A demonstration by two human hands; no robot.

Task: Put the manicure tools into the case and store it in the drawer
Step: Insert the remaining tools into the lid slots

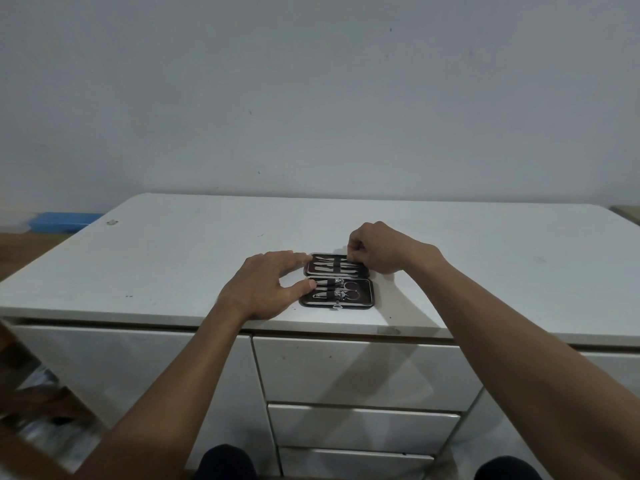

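Case (pixel 337 282) lies open on the white cabinet top (pixel 173 265); left hand (pixel 266 289) spread flat against its left edge, right hand (pixel 377 249) curled, fingertips pinching at the far half's edge

Both arms reach forward, left hand (pixel 265 284) fingers spread, right hand (pixel 379 247) curled.

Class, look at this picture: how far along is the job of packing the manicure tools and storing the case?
Looks done: tools sit under the straps in both halves of the open case on the cabinet top. In hand: the left hand steadies the case's left edge while the right hand pinches at the far half, apparently seating a tool. Left: close the case, open a drawer (all look shut), and put it inside.
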